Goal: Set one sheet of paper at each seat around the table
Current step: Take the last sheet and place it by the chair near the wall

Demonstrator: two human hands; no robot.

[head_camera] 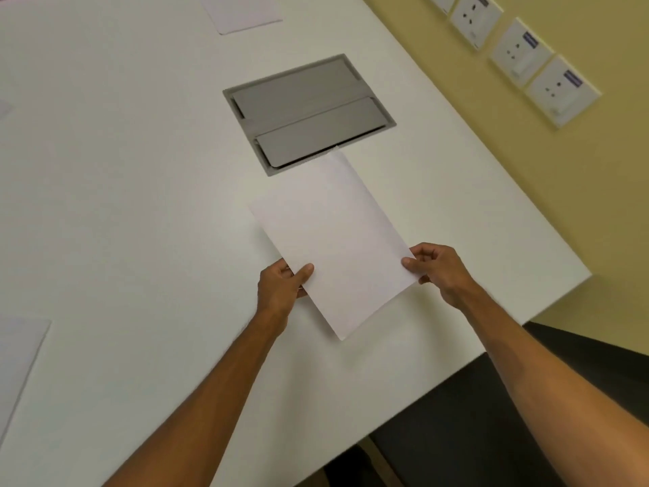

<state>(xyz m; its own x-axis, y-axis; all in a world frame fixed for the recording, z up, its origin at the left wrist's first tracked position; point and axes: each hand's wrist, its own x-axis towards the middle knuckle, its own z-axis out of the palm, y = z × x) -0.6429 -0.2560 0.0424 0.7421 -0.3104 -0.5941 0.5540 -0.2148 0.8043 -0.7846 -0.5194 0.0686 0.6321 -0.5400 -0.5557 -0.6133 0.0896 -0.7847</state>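
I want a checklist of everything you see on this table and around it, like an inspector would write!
Surface: white table, with a closed grey hatch set in it.
Job's things: held paper; sheets lying at the far edge and the left edge.
Clutter: nothing seen.
Grippers: left hand and right hand each pinch a side of the held paper.
Cables: nothing seen.
Surroundings: yellow wall with wall sockets; dark chair by the table.
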